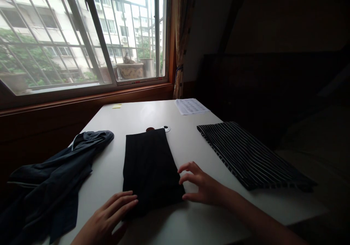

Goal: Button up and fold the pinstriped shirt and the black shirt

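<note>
A black garment (150, 164), folded into a rough rectangle, lies flat on the white table (153, 115) before me. What kind of garment it is I cannot tell. My left hand (109, 212) rests at its near left corner, fingers stretched out over the cloth and the thumb partly hidden below. At the right edge my right hand (198, 185) has its fingers apart and bent, the tips at the cloth's border.
A dark blue garment (65, 172) lies crumpled over the table's left edge. On the right is a black-and-white striped cloth (246, 154). Printed sheets (191, 106), a yellow note (117, 106) and a round table fitting (166, 129) are farther back, below a barred window (131, 37).
</note>
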Action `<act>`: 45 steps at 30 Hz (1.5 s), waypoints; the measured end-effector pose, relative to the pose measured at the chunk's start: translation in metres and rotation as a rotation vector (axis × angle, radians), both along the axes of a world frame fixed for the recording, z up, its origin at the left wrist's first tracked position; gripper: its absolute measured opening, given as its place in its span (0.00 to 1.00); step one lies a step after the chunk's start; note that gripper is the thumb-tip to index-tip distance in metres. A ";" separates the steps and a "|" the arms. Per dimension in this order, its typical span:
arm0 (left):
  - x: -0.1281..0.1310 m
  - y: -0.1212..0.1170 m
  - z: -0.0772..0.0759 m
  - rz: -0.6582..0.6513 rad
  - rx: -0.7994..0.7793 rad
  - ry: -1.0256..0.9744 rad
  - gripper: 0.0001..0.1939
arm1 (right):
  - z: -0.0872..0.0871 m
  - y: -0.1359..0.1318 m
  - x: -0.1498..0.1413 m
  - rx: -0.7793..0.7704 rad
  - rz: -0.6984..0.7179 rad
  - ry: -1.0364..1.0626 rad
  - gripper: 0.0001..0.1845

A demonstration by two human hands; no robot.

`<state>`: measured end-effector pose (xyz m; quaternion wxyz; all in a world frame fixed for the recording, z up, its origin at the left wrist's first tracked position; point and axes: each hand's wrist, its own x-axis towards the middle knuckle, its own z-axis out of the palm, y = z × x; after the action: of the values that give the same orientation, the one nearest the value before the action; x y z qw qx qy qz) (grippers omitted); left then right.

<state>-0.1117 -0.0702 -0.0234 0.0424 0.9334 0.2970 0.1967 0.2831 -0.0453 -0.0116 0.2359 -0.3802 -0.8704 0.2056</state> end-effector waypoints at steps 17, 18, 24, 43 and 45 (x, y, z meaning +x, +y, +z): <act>0.013 -0.008 -0.013 0.112 0.126 -0.027 0.22 | 0.008 -0.010 -0.006 0.411 0.144 -0.221 0.08; 0.013 -0.008 -0.012 0.114 0.129 -0.026 0.22 | 0.007 -0.010 -0.005 0.417 0.148 -0.256 0.08; 0.010 -0.010 -0.009 0.176 -0.058 -0.062 0.13 | -0.001 -0.012 -0.006 0.386 0.148 -0.317 0.06; 0.012 -0.017 -0.026 0.447 -0.574 -0.616 0.27 | -0.006 -0.013 -0.006 0.264 0.053 -0.087 0.12; 0.017 -0.019 -0.025 0.423 -0.449 -0.544 0.24 | -0.003 -0.012 -0.004 0.257 0.035 -0.065 0.12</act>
<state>-0.0948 -0.0887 -0.0489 0.2805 0.7333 0.4959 0.3709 0.2789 -0.0577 -0.0149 0.2508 -0.3382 -0.9031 0.0840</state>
